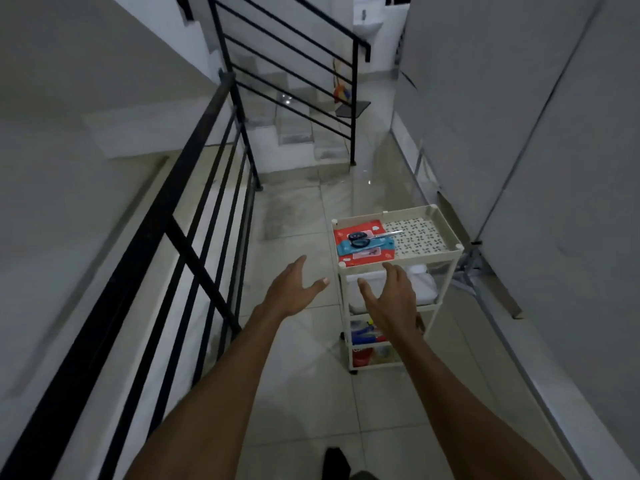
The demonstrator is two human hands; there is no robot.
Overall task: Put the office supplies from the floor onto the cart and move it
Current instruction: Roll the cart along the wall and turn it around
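Note:
A cream multi-tier cart [445, 221] stands on the tiled floor ahead of me, close to the right wall. On its top tray lie a red packet [360, 226], a blue packet [377, 244] and dark-handled scissors [363, 239]. The lower shelves hold white items and colourful supplies [363, 336]. My left hand [294, 289] is stretched out with fingers apart, left of the cart and not touching it. My right hand [391, 296] is spread just in front of the cart's near edge, holding nothing.
A black metal railing [166, 237] runs along the left side over a stairwell. More stairs [294, 133] with a railing rise ahead. A grey panel wall [519, 133] and a metal stand base [481, 271] sit on the right. My foot [337, 460] shows at the bottom.

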